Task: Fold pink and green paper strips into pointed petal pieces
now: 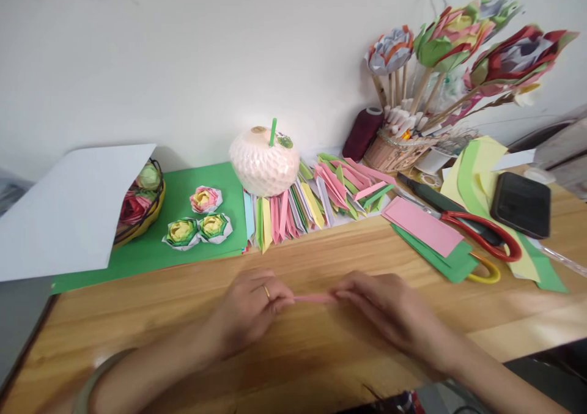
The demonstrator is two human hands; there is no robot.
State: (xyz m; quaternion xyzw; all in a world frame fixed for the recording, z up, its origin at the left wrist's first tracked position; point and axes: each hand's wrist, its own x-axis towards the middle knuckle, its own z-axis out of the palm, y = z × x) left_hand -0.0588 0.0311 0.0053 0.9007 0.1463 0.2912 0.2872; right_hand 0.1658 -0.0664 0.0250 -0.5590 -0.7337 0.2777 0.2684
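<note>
A narrow pink folded paper strip [314, 298] stretches level between my two hands, just over the wooden table [293, 359]. My left hand [254, 304], with a ring on one finger, pinches its left end. At the other end, the fingers of my right hand [385, 307] close on the strip; their tips hide that end. Behind the hands lie many folded paper pieces [316, 197] in pink, green, yellow and white. To the right, a stack of flat pink paper rectangles [422, 224] rests over green paper rectangles [433, 258].
Red-handled scissors [486, 230], a black phone [521, 205] and yellow-green paper lie at the right. A basket of paper flowers [398, 148] stands behind them. A white textured lantern-like object [265, 163], several paper lotuses [213, 225] on green sheets and white paper [77, 206] occupy the back and left.
</note>
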